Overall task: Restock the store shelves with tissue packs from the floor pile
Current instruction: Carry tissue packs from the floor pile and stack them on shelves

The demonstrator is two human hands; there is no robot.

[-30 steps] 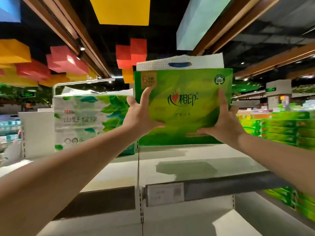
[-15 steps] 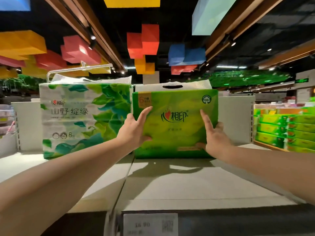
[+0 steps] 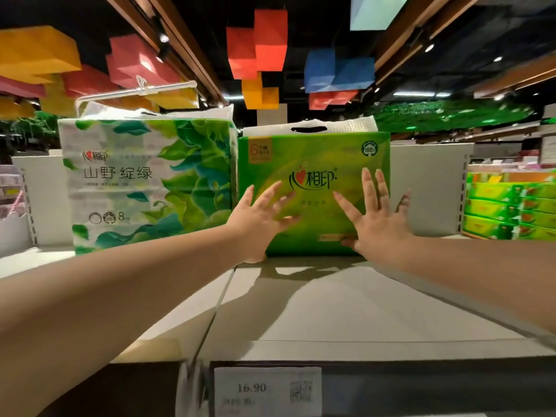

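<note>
Fingers point(image 3: 367, 188) of my right hand point(image 3: 376, 221) are spread wide and straight in front of the green tissue pack point(image 3: 313, 164), and those of my left hand point(image 3: 258, 218) fan out the same way lower on its left half. Neither hand grips anything; whether the fingertips actually touch the wrapper I cannot tell. The pack stands upright at the back of the shelf point(image 3: 301, 314), its bottom edge flat on the board, its white carry handle point(image 3: 310, 127) sticking up on top. Its left edge sits just beside the white-and-green leaf-print pack point(image 3: 144, 182), which is taller and stands on the neighbouring board. To the pack's right the shelf is open as far as the white end panel point(image 3: 427, 188), and the whole front strip of the board between the pack and the shelf lip is bare, with my forearms crossing over it. A seam point(image 3: 219, 302) between the two shelf boards runs forward from under my left wrist. On the front rail I see one price label point(image 3: 267, 389) reading 16.90. Count on this level: two packs, one of each print. Well off to the right, on another fixture, rows of green tissue packs point(image 3: 508, 212) are stacked, at least three layers high.
</note>
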